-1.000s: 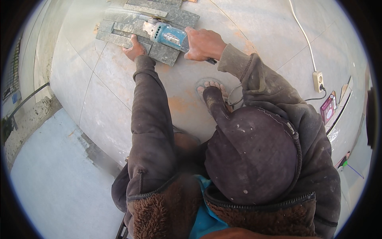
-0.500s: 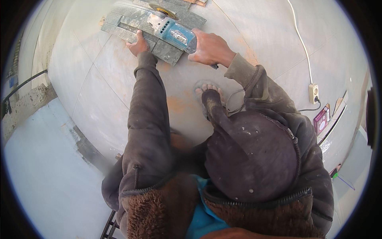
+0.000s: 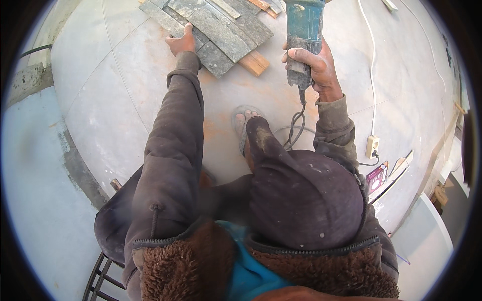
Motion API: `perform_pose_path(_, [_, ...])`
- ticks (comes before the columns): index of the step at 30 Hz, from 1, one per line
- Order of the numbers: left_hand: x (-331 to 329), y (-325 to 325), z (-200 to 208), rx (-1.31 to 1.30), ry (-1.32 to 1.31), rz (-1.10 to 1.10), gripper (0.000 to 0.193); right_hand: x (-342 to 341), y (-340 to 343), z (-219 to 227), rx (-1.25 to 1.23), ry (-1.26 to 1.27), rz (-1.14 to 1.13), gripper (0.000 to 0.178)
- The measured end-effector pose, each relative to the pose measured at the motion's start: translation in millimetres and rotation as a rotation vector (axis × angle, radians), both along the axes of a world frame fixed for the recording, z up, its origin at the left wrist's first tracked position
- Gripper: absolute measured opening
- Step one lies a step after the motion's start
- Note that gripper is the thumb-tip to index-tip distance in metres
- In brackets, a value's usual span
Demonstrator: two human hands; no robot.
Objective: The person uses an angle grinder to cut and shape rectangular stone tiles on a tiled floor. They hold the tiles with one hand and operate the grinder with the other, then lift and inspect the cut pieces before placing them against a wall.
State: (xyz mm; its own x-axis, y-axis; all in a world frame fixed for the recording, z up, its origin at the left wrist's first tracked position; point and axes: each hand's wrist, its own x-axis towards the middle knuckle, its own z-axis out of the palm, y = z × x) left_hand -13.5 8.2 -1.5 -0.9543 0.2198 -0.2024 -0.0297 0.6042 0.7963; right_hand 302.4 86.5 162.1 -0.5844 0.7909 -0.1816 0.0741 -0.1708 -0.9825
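Two hands, one thing each. Left hand (image 3: 181, 42) at the near-left edge of the grey stone slabs (image 3: 216, 32): thumb laid on top, fingers curled beside the edge; cannot tell whether they pinch underneath. Slabs lie on the far part of the floor (image 3: 135, 75), a wood block (image 3: 254, 62) poking out at their near right. Right hand (image 3: 322, 65) wrapped round the dark end of the blue grinder (image 3: 304, 22), right of the slabs and apart from them. Disc out of my sight; cannot tell if spinning.

Risks, judged: a live disc swung left could cut the bare left hand; the cord (image 3: 303, 96), looped near the sandalled foot (image 3: 240, 120), could snag; the wood block could let slabs rock.

Writing: maroon box (image 3: 376, 177) at right bears print, illegible from here.
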Motion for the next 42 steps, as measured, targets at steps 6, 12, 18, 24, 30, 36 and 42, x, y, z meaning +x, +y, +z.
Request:
perform_pose_path(6, [77.6,-14.3,58.2,0.522,0.260,-0.322,0.070,24.4,4.5,5.9,-0.156,0.030,0.029,0.063])
perform_pose_path(12, [210.9,-27.7,117.8,0.794,-0.919,-1.055,0.075,30.9,-1.7,-12.1,-0.192,0.223,0.015,0.074])
perform_pose_path(18, [232.1,-13.1,127.5,0.797,-0.810,-1.209,0.082,36.7,-0.6,8.5,-0.238,0.257,-0.077,0.061])
perform_pose_path(24, [243.4,-26.3,149.6,0.646,-0.711,-1.127,0.103,34.1,-1.7,32.8,-0.074,-0.070,-0.153,0.059])
perform_pose_path(30, [224.6,-9.3,139.9,0.842,-0.783,-1.221,0.119,11.1,-0.6,59.1,-0.029,-0.014,-0.080,0.059])
perform_pose_path(36, [213.7,-14.1,194.3,0.519,-0.465,-1.064,0.116,-41.9,10.3,102.2,0.124,-0.452,-0.166,0.043])
perform_pose_path(42, [204.1,-9.0,206.9,0.326,-0.073,-1.014,0.104,-70.9,10.6,102.0,0.176,-0.485,-0.329,0.035])
